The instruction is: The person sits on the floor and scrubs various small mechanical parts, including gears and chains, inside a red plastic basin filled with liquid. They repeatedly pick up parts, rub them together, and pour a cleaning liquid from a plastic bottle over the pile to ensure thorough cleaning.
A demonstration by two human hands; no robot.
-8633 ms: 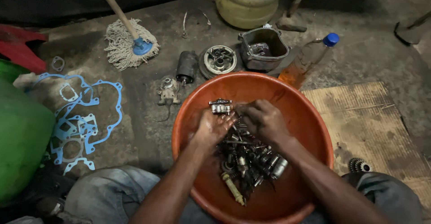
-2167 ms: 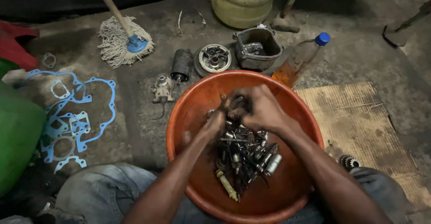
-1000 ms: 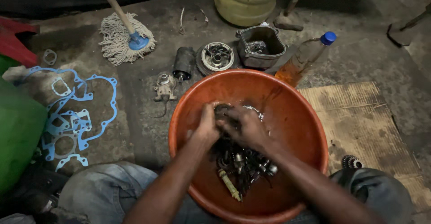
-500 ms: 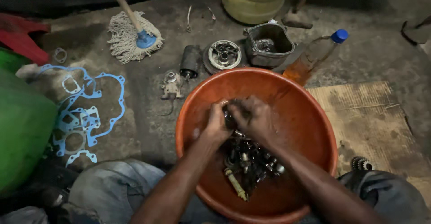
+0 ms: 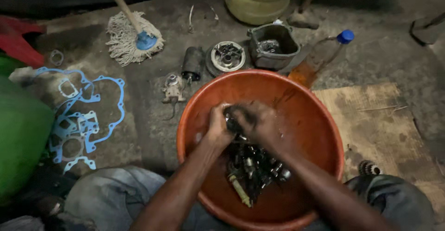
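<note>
Both hands were down in the orange basin [image 5: 320, 120], pressed together over a small dark metal part [image 5: 230, 121]. Left hand [image 5: 218, 126] and right hand [image 5: 257, 122] were both curled around it; motion blur hid the exact grip. Oily bolts and shafts [image 5: 252, 170] lay piled just below. A blue-capped bottle [image 5: 320, 57] lay beyond the rim.

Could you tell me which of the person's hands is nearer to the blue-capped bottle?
Right. The right hand works in the orange basin on the side of the blue-capped bottle; the left hand sits farther away.
</note>
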